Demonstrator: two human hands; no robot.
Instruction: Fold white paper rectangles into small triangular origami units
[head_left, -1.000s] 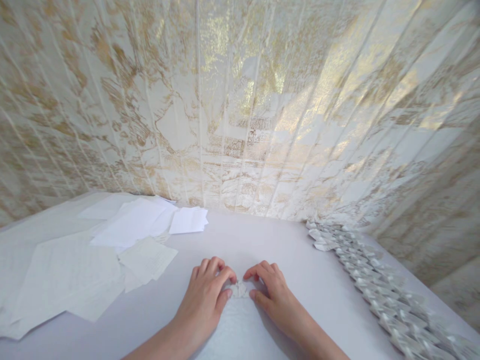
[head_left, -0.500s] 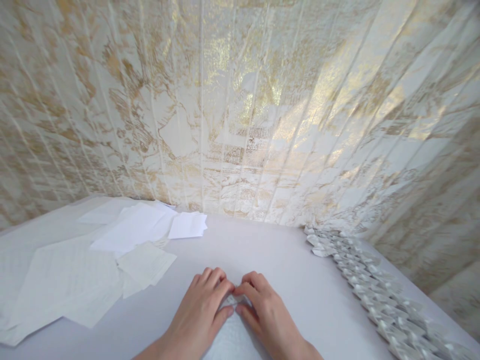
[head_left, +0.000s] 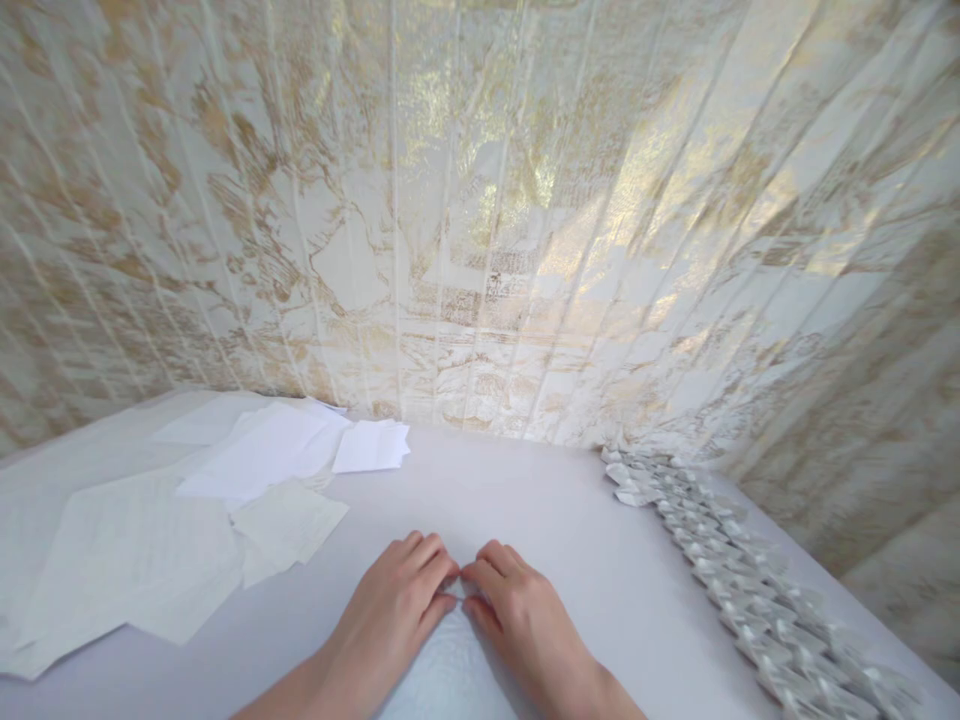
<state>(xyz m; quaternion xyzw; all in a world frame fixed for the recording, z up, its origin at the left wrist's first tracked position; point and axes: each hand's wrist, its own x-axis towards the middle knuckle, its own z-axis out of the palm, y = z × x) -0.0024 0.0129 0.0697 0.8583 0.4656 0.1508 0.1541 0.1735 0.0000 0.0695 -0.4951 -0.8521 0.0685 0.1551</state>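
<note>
Near the lower middle of the head view, my left hand [head_left: 401, 600] and my right hand [head_left: 517, 610] come together, fingertips almost meeting. Thumb and forefinger of each are closed on a small folded piece of paper [head_left: 459, 589]. Only a sliver of it shows between the fingers; its shape is mostly hidden. Below the hands, a shiny, slightly wrinkled patch [head_left: 454, 670] of the white tabletop [head_left: 480, 480] is visible.
Loose paper sheets [head_left: 142, 540] are spread over the left side, with a small stack of white paper [head_left: 371, 446] at the back. Rows of folded paper pieces [head_left: 742, 590] run along the right edge. Behind stands a patterned gold-and-white curtain [head_left: 480, 250].
My hands have drawn together around the small folded paper, and the fingers have closed on it. The paper, plainly visible a second ago, is now mostly covered. The view has shifted slightly.
</note>
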